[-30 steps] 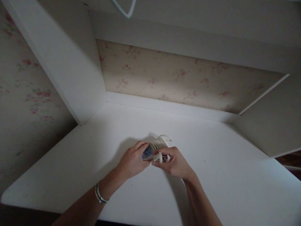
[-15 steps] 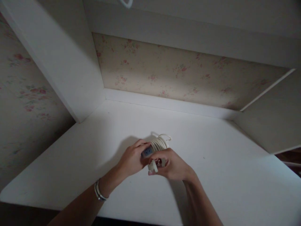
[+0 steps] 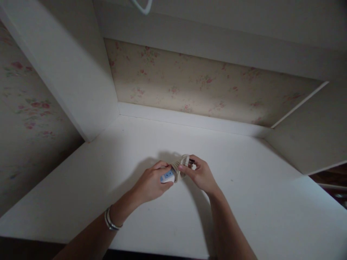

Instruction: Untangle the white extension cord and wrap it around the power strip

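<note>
A power strip [image 3: 167,176] with a blue socket face and white side is held just above the white surface. My left hand [image 3: 153,182] is closed around its left end, thumb on top. Turns of off-white cord [image 3: 176,172] wrap around the strip's right part. My right hand [image 3: 200,176] is closed at the right end of the wrapped cord, pinching the pale plug [image 3: 186,160] against the coil. Dark prongs show beside the plug, and its far side is partly hidden by my fingers.
The white desktop [image 3: 238,202] extends around my hands to a low back ledge [image 3: 189,118]. A white upright panel [image 3: 89,90] stands at left, another panel [image 3: 311,133] at right. Floral wallpaper [image 3: 173,79] covers the back wall, and a white hook-like loop [image 3: 145,9] hangs at top.
My right hand has moved the plug away from my body, from in front of the strip to the right end of the cord coil. The strip's blue face has turned more into view.
</note>
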The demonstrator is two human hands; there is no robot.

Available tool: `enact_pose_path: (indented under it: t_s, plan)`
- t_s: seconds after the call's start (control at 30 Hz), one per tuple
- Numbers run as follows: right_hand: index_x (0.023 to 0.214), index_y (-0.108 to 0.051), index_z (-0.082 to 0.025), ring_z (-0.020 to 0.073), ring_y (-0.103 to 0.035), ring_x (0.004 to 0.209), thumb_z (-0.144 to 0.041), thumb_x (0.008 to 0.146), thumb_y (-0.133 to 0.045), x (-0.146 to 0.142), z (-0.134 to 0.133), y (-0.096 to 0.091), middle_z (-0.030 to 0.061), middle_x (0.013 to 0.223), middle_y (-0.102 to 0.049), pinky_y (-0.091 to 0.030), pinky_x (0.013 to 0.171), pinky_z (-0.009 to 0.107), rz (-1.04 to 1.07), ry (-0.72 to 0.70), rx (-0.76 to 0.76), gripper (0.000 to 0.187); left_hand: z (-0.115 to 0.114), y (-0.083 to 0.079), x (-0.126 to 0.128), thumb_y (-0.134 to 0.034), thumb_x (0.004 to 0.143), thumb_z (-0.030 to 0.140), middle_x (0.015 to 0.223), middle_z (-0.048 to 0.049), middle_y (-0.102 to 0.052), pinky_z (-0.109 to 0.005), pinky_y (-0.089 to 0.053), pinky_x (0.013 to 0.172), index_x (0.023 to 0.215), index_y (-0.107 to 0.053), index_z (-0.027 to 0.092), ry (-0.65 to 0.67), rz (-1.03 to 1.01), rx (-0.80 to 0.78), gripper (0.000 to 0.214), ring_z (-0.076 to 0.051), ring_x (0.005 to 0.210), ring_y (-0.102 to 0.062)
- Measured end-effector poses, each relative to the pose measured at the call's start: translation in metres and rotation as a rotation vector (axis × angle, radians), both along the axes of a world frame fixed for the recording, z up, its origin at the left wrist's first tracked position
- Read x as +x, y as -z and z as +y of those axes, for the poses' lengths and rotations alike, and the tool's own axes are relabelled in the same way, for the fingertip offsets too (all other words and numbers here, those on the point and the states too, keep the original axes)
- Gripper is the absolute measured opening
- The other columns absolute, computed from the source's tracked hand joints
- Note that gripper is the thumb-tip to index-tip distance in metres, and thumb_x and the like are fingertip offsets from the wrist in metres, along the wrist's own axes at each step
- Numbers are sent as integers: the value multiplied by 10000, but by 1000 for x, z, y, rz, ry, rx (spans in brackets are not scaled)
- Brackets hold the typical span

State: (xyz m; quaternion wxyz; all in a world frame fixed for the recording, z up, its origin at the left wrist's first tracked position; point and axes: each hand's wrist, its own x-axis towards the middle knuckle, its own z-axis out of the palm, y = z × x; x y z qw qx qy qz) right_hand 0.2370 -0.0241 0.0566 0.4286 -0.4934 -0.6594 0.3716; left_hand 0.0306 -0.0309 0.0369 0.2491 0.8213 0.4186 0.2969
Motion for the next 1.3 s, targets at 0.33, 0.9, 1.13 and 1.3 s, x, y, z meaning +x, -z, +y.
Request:
enact_pose_path:
  t_s: [0.33, 0.9, 1.13, 1.3]
  plan:
    - [1084, -651, -241, 213, -600, 852, -485, 753, -711, -8, 1, 8, 53, 867, -687, -396, 819, 360, -438, 206, 338, 416, -8, -2, 3, -629, 808, 234, 1081, -17, -614, -316, -532, 845, 1047, -609, 242, 65, 169, 137, 240, -177, 935, -629]
    - [873, -732, -380, 232, -551, 1103, -397, 948, -476, -19, -3, 6, -44, 1143, -688, -206, 996, 499, -786, 119, 310, 268, -10, 4, 4, -639, 808, 290, 1072, -50, -524, -315, -561, 770, 1133, -584, 272, 52, 239, 233, 330, -165, 848, -610]
    - [829, -737, -374, 225, -574, 1018, -407, 912, -532, -25, -1, 8, -28, 1002, -721, -182, 1001, 509, -689, 209, 291, 224, -9, 8, 8, -673, 764, 245, 1259, -71, -469, -336, -575, 811, 1130, -573, 264, -6, 134, 191, 380, -170, 884, -640]
    - [841, -727, -312, 204, -593, 977, -380, 828, -645, -30, 1, 12, -10, 968, -712, -232, 991, 438, -524, 351, 304, 107, -8, 8, 8, -699, 731, 232, 1270, -86, -506, -373, -566, 868, 1188, -503, 236, -49, 85, 185, 498, -229, 1029, -622]
